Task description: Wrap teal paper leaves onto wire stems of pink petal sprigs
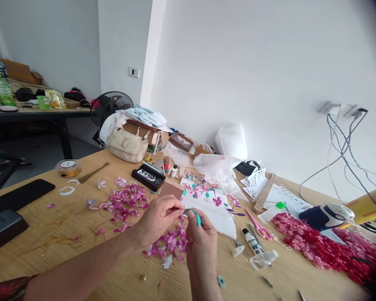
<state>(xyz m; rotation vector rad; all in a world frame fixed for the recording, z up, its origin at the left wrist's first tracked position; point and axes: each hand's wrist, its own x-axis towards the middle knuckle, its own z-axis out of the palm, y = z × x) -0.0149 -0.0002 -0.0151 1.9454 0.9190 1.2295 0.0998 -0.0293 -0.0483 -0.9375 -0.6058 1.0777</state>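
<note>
Both hands meet above the wooden table (113,276), close to the middle of the view. My right hand (202,238) pinches a teal curved strip (197,218) between thumb and fingers. Beside it, my left hand (159,217) has its thumb and index fingertips pressed together at the strip's left end; what they hold there is too small to make out. Pink petals (128,200) lie behind the left wrist, and more purple-pink petals (172,242) lie beneath the hands. Just beyond is a white sheet (225,221) with pink flowers (217,201) and teal leaves on it.
Pink scissors (258,225), a glue bottle (252,241) and tweezers (267,281) lie to the right, near a red-pink heap (319,246). A black box (148,177) and beige bag (128,144) stand behind. A phone (21,194) lies at left.
</note>
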